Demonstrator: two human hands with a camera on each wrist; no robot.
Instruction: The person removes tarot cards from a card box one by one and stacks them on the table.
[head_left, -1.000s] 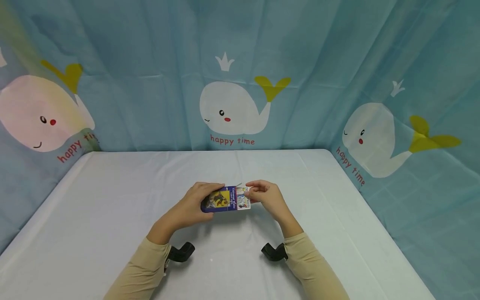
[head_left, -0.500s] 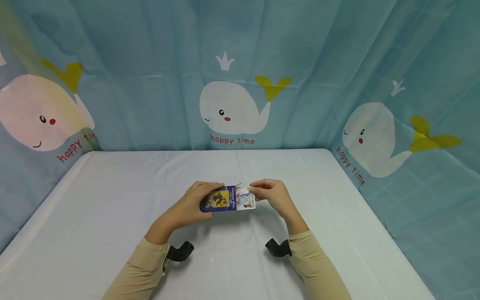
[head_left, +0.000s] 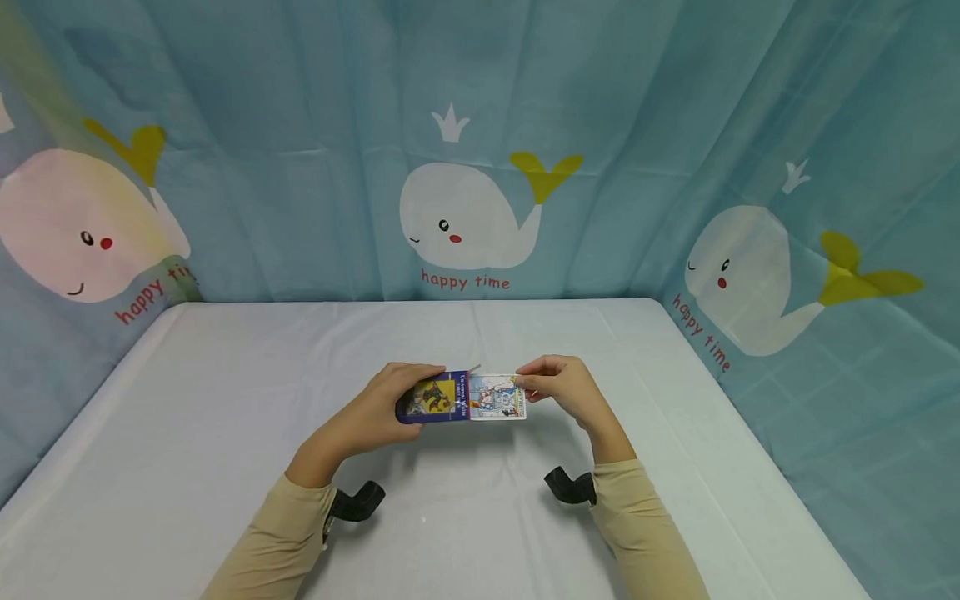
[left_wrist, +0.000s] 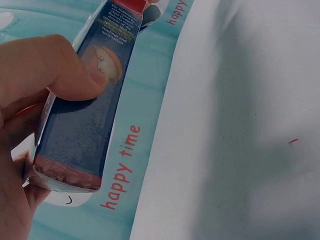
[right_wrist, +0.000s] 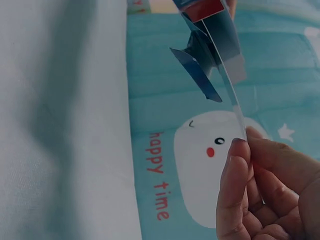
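Note:
My left hand grips a dark blue tarot card box, holding it sideways above the table with its top end to the right. In the left wrist view the thumb presses the printed narrow side of the box. A white-edged picture card sticks partly out of the box's end. Its far end is pinched between the thumb and fingers of my right hand. Seen edge-on in the right wrist view, the card looks thin. An unfolded box flap juts out beside it.
A white cloth covers the table below both hands. Behind it hangs a blue curtain printed with whales. Black wrist mounts stick out from both sleeves.
My right hand has moved to the right, drawing the card farther out of the box. The left hand, with the box, has shifted only slightly left.

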